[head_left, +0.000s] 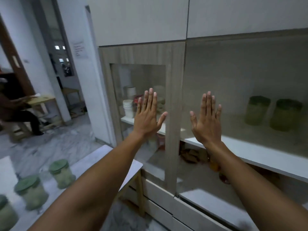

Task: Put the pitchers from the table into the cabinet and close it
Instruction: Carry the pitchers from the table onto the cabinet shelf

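Note:
Both my hands are raised flat in front of the cabinet, fingers spread, holding nothing. My left hand [148,114] is over the glass of the wood-framed sliding door [173,100]. My right hand [206,119] is over the open right section. Two green-lidded pitchers [257,110] [285,114] stand on the white shelf [260,154] inside at the right. Three more green-lidded pitchers sit on the white table [106,157] at lower left: one [61,173], another [31,191], and a third [6,214] cut off by the frame edge.
Behind the glass are stacked white cups [128,107] and other items. A lower shelf holds orange and brown things [191,155]. White drawers [166,194] run below the cabinet. A seated person [18,112] is at a table through the doorway at the left.

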